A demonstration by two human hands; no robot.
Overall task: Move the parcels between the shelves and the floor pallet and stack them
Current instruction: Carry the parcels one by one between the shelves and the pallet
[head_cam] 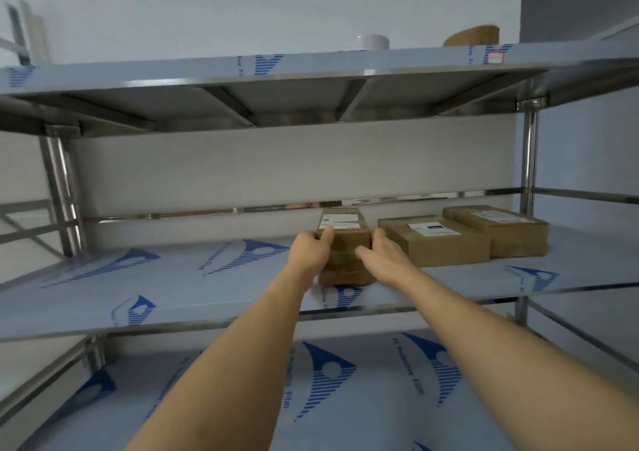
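Steel shelf (207, 288), hands (345, 253) gripping parcel stack (344, 239)

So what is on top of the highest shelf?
On the top shelf stand a white round container and a brown round thing; the shelf edge covers their lower parts.

Both bare arms are being stretched forward. The left hand (310, 251) and the right hand (382, 254) are being curled around opposite sides of one parcel (344, 239).
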